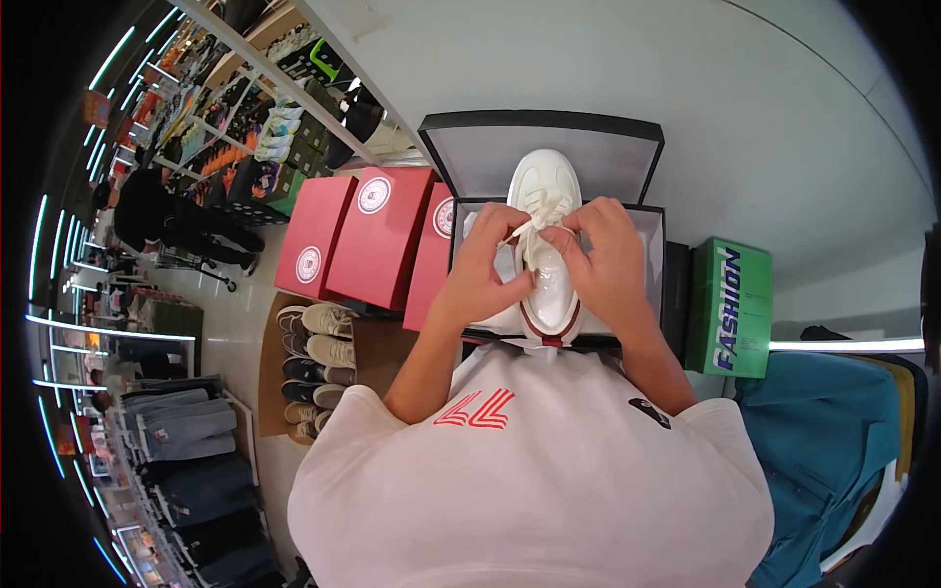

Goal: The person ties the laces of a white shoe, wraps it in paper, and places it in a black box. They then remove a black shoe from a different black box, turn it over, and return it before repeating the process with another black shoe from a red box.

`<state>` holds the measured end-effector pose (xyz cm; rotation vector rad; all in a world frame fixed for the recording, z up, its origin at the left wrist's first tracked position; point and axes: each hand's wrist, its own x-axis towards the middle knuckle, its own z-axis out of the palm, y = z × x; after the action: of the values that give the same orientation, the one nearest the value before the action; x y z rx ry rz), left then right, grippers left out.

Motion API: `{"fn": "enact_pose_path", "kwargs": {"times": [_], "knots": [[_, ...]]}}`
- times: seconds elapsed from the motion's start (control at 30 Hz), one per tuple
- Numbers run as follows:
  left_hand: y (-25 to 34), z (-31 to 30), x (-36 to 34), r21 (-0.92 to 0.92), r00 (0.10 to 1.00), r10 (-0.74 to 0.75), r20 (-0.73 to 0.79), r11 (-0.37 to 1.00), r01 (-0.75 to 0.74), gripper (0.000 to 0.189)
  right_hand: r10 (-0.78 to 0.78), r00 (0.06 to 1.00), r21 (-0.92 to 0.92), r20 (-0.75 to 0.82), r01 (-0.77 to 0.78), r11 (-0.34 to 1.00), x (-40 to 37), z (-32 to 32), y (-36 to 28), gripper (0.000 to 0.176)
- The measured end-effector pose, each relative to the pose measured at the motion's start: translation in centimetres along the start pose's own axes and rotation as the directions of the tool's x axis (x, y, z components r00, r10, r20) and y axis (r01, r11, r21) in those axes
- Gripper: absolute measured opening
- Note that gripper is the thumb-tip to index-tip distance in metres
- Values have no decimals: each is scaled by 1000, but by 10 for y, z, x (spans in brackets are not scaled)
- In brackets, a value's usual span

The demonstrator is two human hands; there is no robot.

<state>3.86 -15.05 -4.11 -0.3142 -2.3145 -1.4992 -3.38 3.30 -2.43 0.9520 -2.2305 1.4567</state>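
Observation:
A white shoe [549,284] with a dark red heel trim points away from me, over an open black shoe box [544,123] with a grey lining. Its laces [541,218] are gathered in a bow at the middle of the shoe. On the left side of the laces, my left hand [490,265] pinches a lace between thumb and fingers. My right hand [603,253] closes on the laces from the right, its thumb lying over them.
Red boxes [382,235] stand left of the shoe box, above a carton of shoes [328,363]. A green box [730,309] and a teal garment [818,441] are at the right. A person in black [176,220] stands far left near a cart.

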Motion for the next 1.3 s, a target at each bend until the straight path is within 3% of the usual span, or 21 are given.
{"fn": "enact_pose_path", "kwargs": {"times": [0.07, 0.13, 0.27, 0.33, 0.37, 0.4, 0.47, 0.73, 0.8, 1.0, 1.13, 1.3], "knots": [[23, 6, 5, 154, 999, 2, -50, 988, 5, 43, 40, 999, -2, 32, -40, 999, 4, -3, -2, 28], [15, 1, 8, 192, 999, -27, -28, 981, 32, 43, 81, 995, -8, 61, -81, 997, 8, -4, -2, 31], [9, -7, 18, 294, 1000, -15, -17, 956, 19, 27, 183, 979, 17, 87, -186, 982, 14, 2, -1, 38], [2, -9, 24, -82, 939, -340, 50, 936, 343, 15, 234, 965, 35, 120, -240, 970, 18, 1, 0, 40], [0, -9, 25, -206, 912, -399, 92, 888, 410, 16, 255, 957, 39, 137, -263, 964, 19, 0, -1, 42], [2, -12, 28, -212, 911, -401, 90, 887, 411, 16, 276, 949, 46, 155, -285, 957, 20, 0, -1, 44], [1, -20, 36, -209, 852, -469, 235, 831, 515, 18, 285, 942, 67, 180, -300, 951, 24, 1, 5, 45], [-11, -16, 33, -324, 874, -425, 234, 814, 482, 20, 312, 919, 117, 241, -347, 931, 26, 3, 9, 47], [-14, -11, 27, -376, 892, -422, 162, 809, 452, 21, 308, 924, 199, 226, -353, 914, 23, 5, 11, 44], [-18, -5, 22, -387, 904, -422, 68, 824, 413, 23, 312, 929, 201, 198, -350, 915, 21, 8, 8, 42], [-20, -4, 18, -438, 887, -452, 97, 781, 446, 27, 300, 934, 206, 192, -338, 918, 20, 11, 9, 41], [-28, 8, 12, -586, 944, -330, 19, 761, 278, 25, 291, 942, 232, 169, -325, 917, 19, 13, 7, 37]]}}
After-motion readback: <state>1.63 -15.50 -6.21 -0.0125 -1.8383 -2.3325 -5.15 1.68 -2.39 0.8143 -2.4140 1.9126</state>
